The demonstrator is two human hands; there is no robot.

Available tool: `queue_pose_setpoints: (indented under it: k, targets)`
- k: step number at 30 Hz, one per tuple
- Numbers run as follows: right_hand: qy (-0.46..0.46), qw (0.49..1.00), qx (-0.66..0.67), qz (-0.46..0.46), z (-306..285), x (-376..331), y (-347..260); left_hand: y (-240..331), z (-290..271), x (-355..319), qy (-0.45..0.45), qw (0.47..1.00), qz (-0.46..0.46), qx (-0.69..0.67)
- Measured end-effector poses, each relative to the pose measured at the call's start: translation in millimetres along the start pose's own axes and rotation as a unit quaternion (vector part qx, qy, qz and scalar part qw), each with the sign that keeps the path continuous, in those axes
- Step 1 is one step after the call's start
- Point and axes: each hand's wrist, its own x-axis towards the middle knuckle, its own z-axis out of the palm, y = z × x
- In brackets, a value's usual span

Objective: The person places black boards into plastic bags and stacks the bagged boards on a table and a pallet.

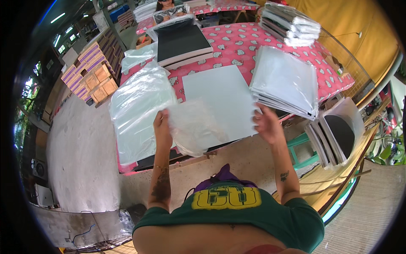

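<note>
A pale grey-white rectangular board [220, 91] lies flat on the table before me, its near edge close to the table's front. Crumpled clear plastic [196, 127] covers its near left part and droops past the front edge. My left hand [163, 120] is closed at the plastic's left side, pinching it. At the board's right edge is my right hand [267, 123], fingers apart and slightly blurred; whether they touch the board is unclear. Left of the board lies a pile of clear plastic bags [141, 110]. To the right sits a stack of plastic-wrapped boards [285, 78].
A pink patterned cloth covers the table [232, 44]. Black-topped boards [184, 42] are stacked behind, with more wrapped packs [292, 23] at far right. Boards lean upright [334, 135] by a green stool [302, 148]. Cartons [95, 72] stand left; another person [167, 12] sits beyond.
</note>
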Motion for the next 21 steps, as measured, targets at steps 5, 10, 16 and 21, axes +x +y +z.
queue_pose_setpoints:
  k: [5,10,16,21]
  targets:
    - [0.137,0.988,-0.068,0.021,10,25,79,-3,98,-36,-0.155,0.908,0.183,0.343]
    - [0.077,0.99,0.036,-0.112,-18,20,17,-13,31,-7,0.045,0.942,0.155,0.296]
    - [-0.097,0.91,-0.395,-0.078,38,0,-25,68,37,16,-0.275,0.932,0.12,0.205]
    - [-0.165,0.635,-0.755,-0.023,96,-6,-19,46,104,-7,-0.467,0.858,0.015,0.214]
